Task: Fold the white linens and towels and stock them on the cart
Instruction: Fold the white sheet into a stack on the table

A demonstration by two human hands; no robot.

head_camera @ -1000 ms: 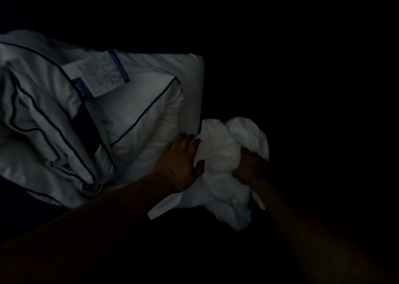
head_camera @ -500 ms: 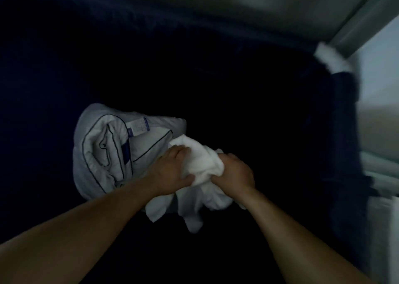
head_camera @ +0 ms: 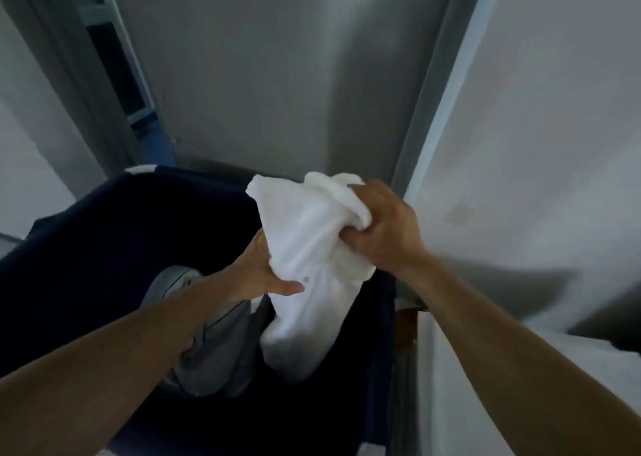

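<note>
Holding a white towel (head_camera: pixel 305 247) over the dark blue bin (head_camera: pixel 104 219), the right hand (head_camera: pixel 385 233) is clamping its grip on the bunched top at two o'clock, while the left hand (head_camera: pixel 256 275) is pinching the towel's edge at eight o'clock.

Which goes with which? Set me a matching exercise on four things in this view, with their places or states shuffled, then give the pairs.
Things
1. white towel
2. right hand
3. piped linen
4. dark blue bin

Places or states
A. lies down inside the bin
B. hangs bunched above the bin
C. clenched round the towel's top
D. stands below the arms, by the grey wall

Pairs: 1-B, 2-C, 3-A, 4-D
</note>
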